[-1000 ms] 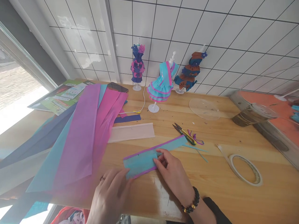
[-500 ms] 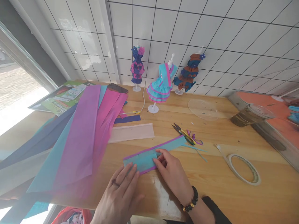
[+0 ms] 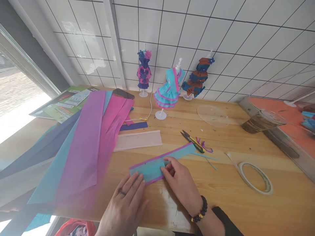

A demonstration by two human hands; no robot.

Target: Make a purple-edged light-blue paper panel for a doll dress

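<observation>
A turquoise strip with purple edges (image 3: 151, 167) lies slanted on the wooden table, folded over at its left part. My left hand (image 3: 126, 200) rests flat with extended fingertips on the lower left edge of the strip. My right hand (image 3: 180, 180), with a bead bracelet at the wrist, pinches the folded layer near the strip's middle between thumb and curled fingers. Beyond the strip's right end lie yellow-and-black snips (image 3: 194, 142), purple scraps (image 3: 204, 145) and thin turquoise offcuts (image 3: 209, 160).
Coloured sheets (image 3: 81, 144) cover the left side. A pale strip (image 3: 140, 140) lies behind the turquoise one. Three small dressed stands, one in turquoise (image 3: 169, 88), line the back. At right are a tape roll (image 3: 256, 178), a clear lid (image 3: 213, 115) and a cup (image 3: 261, 122).
Both hands keep nearly the same places on the strip. The whole view has shifted very slightly.
</observation>
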